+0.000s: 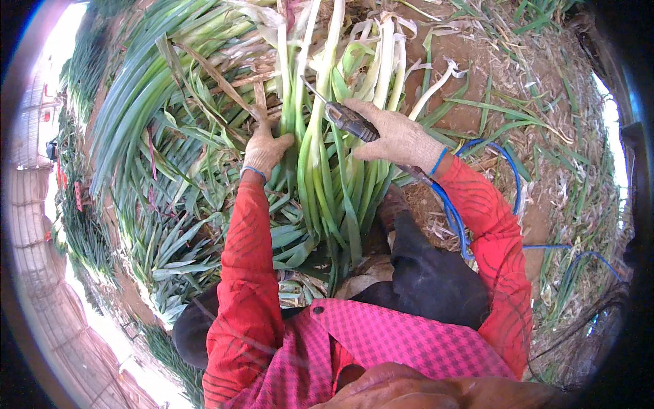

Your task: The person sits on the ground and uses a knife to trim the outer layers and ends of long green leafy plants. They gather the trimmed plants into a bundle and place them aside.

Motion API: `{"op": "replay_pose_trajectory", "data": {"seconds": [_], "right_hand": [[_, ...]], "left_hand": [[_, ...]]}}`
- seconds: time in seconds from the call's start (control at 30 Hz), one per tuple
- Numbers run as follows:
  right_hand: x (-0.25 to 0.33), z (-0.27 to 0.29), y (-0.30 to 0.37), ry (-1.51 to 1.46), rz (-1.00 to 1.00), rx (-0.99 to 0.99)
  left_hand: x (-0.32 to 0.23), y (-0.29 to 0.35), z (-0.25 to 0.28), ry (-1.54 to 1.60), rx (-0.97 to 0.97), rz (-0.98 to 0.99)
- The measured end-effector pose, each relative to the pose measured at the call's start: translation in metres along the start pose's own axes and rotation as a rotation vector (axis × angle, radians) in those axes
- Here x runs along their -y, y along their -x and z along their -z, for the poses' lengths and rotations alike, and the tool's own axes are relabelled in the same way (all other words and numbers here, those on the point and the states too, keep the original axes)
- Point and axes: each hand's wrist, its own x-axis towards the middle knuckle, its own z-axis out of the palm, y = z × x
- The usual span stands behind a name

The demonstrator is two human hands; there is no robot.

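My left hand (267, 147), in a beige knit glove, is closed around a dry, tan leaf strip (240, 97) beside a bunch of long green onions (315, 153). In my right hand (402, 136), gloved the same way, is an air blow gun (352, 123) with a dark body and a thin metal nozzle. Its tip points up and left across the white-green stalks. From the gun's lower end a blue hose (449, 208) runs down past my right wrist. The onions' leaves hang toward me between my arms.
A large heap of green onions (146, 102) lies at the left, with more leaves (184, 245) below it. Loose white stalks (436, 88) and trimmings cover the brown ground (470, 61) at the right. My dark-clad leg (436, 266) is bent near the onion leaves.
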Motion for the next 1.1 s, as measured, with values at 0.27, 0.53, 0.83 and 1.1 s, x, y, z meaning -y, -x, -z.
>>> {"op": "replay_pose_trajectory", "data": {"seconds": [0.27,0.53,0.83,1.1], "right_hand": [[0.004,-0.003,0.014,-0.086,-0.009,-0.039],[0.019,-0.019,0.028,-0.110,-0.034,0.110],[0.015,-0.014,0.007,-0.038,-0.005,0.114],[0.032,-0.005,0.007,-0.016,-0.052,0.236]], "left_hand": [[-0.057,0.033,0.035,0.457,0.018,-0.162],[-0.088,0.024,0.020,0.218,0.042,-0.173],[-0.066,0.014,0.014,0.499,0.065,0.020],[-0.069,0.021,0.024,0.450,-0.006,-0.033]]}}
